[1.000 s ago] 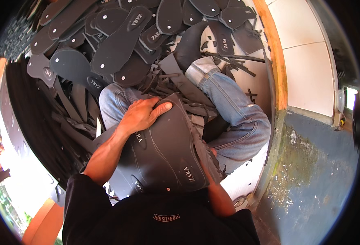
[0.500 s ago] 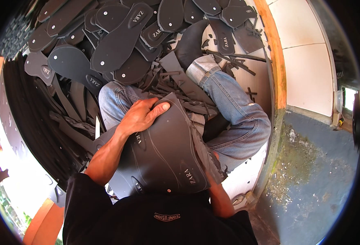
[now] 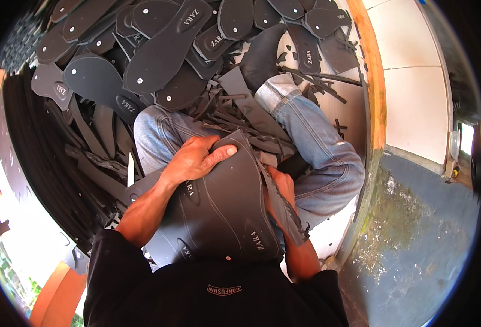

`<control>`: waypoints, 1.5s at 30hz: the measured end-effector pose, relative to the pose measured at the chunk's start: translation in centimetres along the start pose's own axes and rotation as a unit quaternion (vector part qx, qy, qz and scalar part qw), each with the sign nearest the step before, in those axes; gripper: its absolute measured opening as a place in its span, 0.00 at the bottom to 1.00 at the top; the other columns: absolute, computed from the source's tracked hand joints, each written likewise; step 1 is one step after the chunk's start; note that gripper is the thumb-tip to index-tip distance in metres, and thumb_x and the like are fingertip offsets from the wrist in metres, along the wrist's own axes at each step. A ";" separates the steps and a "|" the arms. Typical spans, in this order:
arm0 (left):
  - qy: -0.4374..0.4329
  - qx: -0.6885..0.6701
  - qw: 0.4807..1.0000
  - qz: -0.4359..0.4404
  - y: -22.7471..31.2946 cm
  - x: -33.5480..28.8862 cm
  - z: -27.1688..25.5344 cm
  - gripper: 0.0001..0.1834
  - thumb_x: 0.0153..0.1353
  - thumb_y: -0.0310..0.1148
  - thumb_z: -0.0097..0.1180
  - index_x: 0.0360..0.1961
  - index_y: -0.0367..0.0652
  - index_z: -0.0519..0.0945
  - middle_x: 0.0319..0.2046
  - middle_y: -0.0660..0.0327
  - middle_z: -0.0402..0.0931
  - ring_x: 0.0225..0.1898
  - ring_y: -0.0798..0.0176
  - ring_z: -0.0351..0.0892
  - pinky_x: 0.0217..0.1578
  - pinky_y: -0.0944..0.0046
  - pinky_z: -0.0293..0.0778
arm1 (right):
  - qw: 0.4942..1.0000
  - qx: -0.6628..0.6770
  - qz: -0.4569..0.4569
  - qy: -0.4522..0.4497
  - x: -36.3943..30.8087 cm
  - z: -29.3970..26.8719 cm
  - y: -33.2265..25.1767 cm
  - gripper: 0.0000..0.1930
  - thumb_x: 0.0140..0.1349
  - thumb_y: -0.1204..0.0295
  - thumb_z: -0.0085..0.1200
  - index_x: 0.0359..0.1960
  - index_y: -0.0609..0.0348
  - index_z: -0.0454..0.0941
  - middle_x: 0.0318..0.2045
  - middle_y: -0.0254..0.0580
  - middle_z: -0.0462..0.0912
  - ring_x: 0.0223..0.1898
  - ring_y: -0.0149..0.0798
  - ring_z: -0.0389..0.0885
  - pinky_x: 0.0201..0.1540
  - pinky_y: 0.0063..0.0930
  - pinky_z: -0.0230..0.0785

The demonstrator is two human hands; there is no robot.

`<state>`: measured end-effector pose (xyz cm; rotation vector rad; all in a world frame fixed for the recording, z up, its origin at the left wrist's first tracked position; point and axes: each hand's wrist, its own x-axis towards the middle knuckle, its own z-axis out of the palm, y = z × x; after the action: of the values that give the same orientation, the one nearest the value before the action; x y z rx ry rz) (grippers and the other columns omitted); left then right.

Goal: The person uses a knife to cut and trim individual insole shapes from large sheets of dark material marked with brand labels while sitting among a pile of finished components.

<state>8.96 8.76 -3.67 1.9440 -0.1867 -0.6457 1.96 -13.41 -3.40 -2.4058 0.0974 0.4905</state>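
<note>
A dark grey rubber sheet (image 3: 224,207) with sole outlines pressed into it lies across my lap. My left hand (image 3: 197,159) grips its far top edge, thumb lying along the edge. My right hand (image 3: 280,188) holds the sheet's right edge, partly hidden behind a ragged strip of cut rubber (image 3: 284,212). My legs in blue jeans (image 3: 316,152) stretch out under the sheet.
A heap of cut black sandal soles (image 3: 164,49) fills the floor ahead, with offcut strips (image 3: 240,109) over my legs. Stacked dark sheets (image 3: 38,163) stand at the left. A white tiled wall with an orange edge (image 3: 374,82) and a blue-grey floor (image 3: 415,234) lie right.
My left hand shifted slightly along the sheet's top edge, and the right hand has come into sight at the sheet's right edge. The sheet stays on my lap.
</note>
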 end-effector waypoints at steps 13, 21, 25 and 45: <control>-0.002 0.064 0.998 -0.003 1.4 -0.4 -0.6 0.27 0.61 0.53 0.48 0.29 0.33 0.74 0.17 0.48 0.71 0.23 0.48 0.73 0.29 0.56 0.68 | 0.875 0.461 0.124 -0.085 1.3 -1.6 -1.1 0.15 0.58 0.60 0.57 0.29 0.62 0.75 0.18 0.28 0.72 0.17 0.26 0.67 0.19 0.24 0.58; 0.334 0.046 0.941 0.002 -1.0 -4.8 -5.2 0.15 0.62 0.36 0.52 0.42 0.35 0.77 0.36 0.53 0.77 0.38 0.60 0.77 0.42 0.65 0.70 | 0.824 0.553 0.107 0.054 1.9 -4.4 1.1 0.14 0.47 0.73 0.66 0.31 0.57 0.71 0.26 0.31 0.76 0.26 0.25 0.73 0.31 0.19 0.67; 0.472 -0.076 0.877 -0.041 -3.3 -11.3 -7.6 0.22 0.66 0.45 0.41 0.47 0.38 0.74 0.36 0.60 0.75 0.35 0.67 0.72 0.39 0.68 0.69 | 0.762 0.638 0.074 0.083 3.3 -9.8 6.0 0.14 0.51 0.78 0.59 0.35 0.54 0.66 0.32 0.43 0.79 0.30 0.38 0.81 0.31 0.31 0.79; 0.233 -0.614 0.731 -0.187 0.8 -7.6 7.3 0.16 0.58 0.29 0.57 0.47 0.37 0.73 0.39 0.59 0.77 0.39 0.65 0.78 0.41 0.66 0.76 | 0.962 0.251 0.056 0.096 -3.6 -10.6 3.6 0.15 0.62 0.59 0.53 0.31 0.59 0.72 0.13 0.24 0.67 0.16 0.19 0.62 0.19 0.17 0.54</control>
<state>-1.14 5.66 -2.61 0.7440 0.8021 -0.3202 1.30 -23.14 3.21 -1.9461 0.3971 0.2417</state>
